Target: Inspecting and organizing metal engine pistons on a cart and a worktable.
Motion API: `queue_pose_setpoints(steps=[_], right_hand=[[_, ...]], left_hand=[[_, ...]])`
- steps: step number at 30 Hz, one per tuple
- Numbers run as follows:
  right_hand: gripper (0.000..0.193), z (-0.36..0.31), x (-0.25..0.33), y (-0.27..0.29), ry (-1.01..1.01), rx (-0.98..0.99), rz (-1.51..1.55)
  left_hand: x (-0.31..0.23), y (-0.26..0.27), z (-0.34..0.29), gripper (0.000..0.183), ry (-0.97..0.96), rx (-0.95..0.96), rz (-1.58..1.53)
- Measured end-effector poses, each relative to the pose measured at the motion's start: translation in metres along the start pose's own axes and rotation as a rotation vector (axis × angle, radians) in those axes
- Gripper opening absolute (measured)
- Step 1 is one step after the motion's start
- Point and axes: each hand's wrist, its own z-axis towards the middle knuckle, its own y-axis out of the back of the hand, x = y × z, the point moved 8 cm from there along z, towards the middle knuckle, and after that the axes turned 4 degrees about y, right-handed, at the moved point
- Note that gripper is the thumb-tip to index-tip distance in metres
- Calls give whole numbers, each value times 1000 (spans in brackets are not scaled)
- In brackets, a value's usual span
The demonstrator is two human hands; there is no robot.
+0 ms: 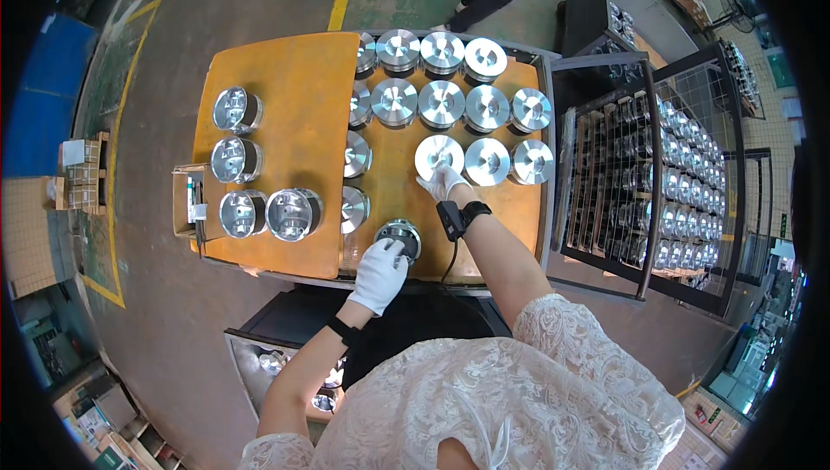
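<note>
Left fingers [393,249] curl round a piston [404,235], likely heavy, slick: grip its sides. Right fingers [427,183] touch a second piston [439,153] ahead; closure unclear.

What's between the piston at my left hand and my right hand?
The head view shows only bare orange-brown tabletop between the metal piston at your left hand and your right hand.

White gloves [380,280] cover the left hand [381,276] and right hand [442,182]. A black strap [346,332] circles the left wrist; the right wears a black band [475,210] and a small black box [450,221] trailing a thin dark cable [450,271]. The white top [553,392] is floral lace, with scalloped sleeves [558,325] and narrow ties [495,442] in front.
</note>
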Motion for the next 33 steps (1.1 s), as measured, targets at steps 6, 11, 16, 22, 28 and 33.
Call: queue_pose_setpoints(steps=[6, 11, 16, 22, 28, 33], right_hand=[[54, -53, 1, 45, -5, 301, -315], [65, -196, 33, 41, 120, 553, -488], [75, -291, 74, 30, 585, 689, -611], [79, -340, 90, 33, 853, 604, -723], [51, -334, 42, 40, 34, 893, 37], [48, -326, 65, 38, 302, 863, -71]], left_hand=[[-7, 51, 24, 26, 94, -82, -142], [-45, 76, 56, 32, -38, -113, -315], [-151, 101, 55, 26, -248, 146, -248], [-202, 108, 36, 27, -125, 191, -468], [-215, 129, 29, 30, -245, 103, -766], [-209, 137, 26, 34, -148, 158, -763]])
